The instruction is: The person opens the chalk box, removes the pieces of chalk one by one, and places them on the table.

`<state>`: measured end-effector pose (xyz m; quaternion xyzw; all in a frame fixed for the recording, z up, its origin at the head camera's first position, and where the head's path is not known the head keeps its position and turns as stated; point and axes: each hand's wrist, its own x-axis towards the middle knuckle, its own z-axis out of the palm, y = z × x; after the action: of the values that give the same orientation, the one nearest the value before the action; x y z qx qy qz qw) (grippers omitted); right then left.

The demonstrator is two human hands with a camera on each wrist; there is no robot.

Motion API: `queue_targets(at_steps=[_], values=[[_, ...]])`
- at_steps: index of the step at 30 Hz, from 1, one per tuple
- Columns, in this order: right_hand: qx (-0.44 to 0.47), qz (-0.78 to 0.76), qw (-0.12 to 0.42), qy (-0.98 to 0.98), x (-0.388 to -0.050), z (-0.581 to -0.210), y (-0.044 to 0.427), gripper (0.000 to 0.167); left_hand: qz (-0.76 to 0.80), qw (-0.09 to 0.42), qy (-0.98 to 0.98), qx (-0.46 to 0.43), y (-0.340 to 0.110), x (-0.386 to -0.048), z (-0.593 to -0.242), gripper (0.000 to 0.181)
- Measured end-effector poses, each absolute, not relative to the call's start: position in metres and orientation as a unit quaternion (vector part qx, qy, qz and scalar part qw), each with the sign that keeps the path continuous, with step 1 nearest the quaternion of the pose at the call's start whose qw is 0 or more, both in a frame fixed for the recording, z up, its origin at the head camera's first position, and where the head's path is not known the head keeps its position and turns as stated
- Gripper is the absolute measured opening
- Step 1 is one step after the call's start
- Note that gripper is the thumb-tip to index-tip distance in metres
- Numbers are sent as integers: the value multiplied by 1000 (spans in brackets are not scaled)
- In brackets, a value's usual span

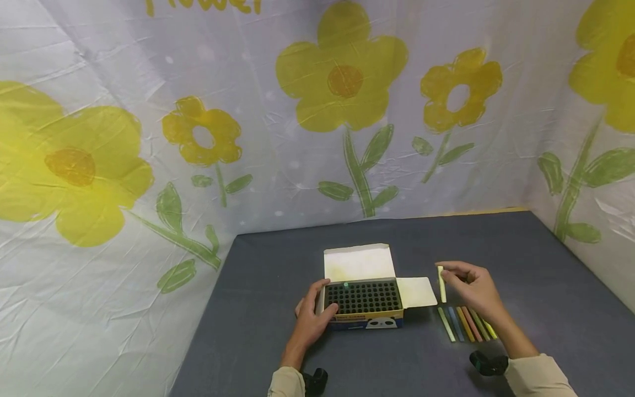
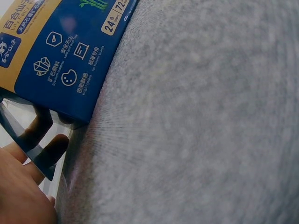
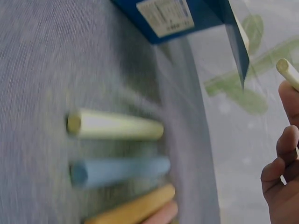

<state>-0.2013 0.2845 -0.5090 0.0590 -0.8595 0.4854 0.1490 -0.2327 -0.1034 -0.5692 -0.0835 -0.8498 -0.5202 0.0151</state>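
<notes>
An open chalk box (image 1: 364,321) with a black holed insert (image 1: 367,298) stands at the table's middle. One green chalk (image 1: 346,285) pokes up from a hole in the back row near the left. My left hand (image 1: 311,320) grips the box's left end, thumb at the front edge; the left wrist view has its fingers behind a side flap (image 2: 28,140). Between thumb and fingers, my right hand (image 1: 473,286) pinches a pale yellow chalk (image 1: 442,284) upright, right of the box. Below it lies a row of chalks, including a pale one (image 3: 117,125), a blue one (image 3: 124,171) and an orange one (image 3: 135,205).
The box's white lid (image 1: 359,262) is folded back, and its right flap (image 1: 418,292) sticks out toward the chalk row. Dark cloth covers the table (image 1: 258,298). A flower-printed curtain (image 1: 278,182) borders the back and sides.
</notes>
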Motion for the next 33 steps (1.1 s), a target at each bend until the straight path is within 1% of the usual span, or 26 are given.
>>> queue_targets(at_steps=[10, 18, 25, 28, 33], values=[[31, 464, 147, -873, -190, -514, 319, 32, -518, 26, -850, -94, -104, -235, -572, 57], [1, 451, 116, -885, -184, -525, 352, 39, -526, 22, -844, -99, -104, -234, -570, 57], [-20, 391, 123, -912, -178, -538, 377, 36, -520, 20, -848, -99, -104, -233, -570, 56], [-23, 375, 111, -920, -175, -543, 385, 37, -515, 21, -851, -97, -104, -233, -570, 56], [-35, 354, 75, -931, -171, -545, 393, 41, -512, 25, -853, -98, -104, -233, -571, 57]])
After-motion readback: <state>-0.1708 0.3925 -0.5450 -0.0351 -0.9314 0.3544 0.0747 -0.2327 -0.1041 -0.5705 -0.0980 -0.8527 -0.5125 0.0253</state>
